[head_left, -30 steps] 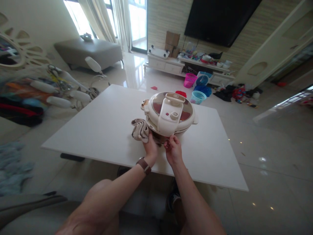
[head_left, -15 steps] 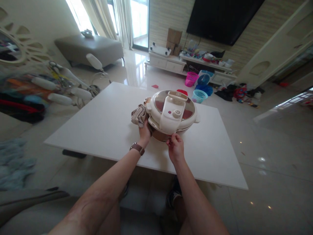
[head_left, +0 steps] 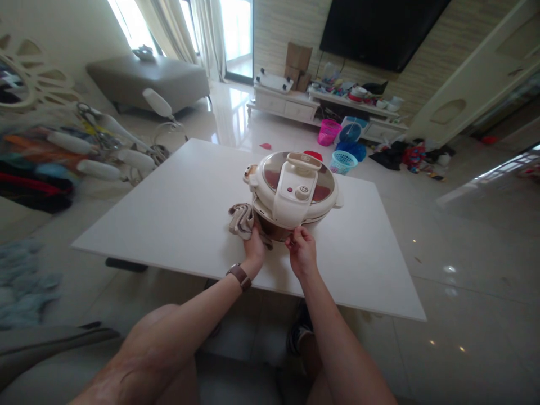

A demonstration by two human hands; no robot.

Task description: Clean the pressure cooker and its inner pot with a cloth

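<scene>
A cream pressure cooker with a shiny lid, a raised handle, a red button and a round knob stands upright on the white table. My left hand is closed on a folded beige-grey cloth, held against the cooker's brown lower body at the left front. Part of the cloth hangs below the fingers, along the base. My right hand has its fingers curled and pinched at the cooker's front, just under the lid rim; the fingertips are partly hidden.
Beyond the table's far edge, a light-blue basket and a pink basket stand on the floor. A cluttered low cabinet lines the back wall. White-armed lamp parts lie close by the table's left side.
My left hand has moved slightly down and toward me with the cloth, along the cooker's lower side. The right hand stays at the front rim.
</scene>
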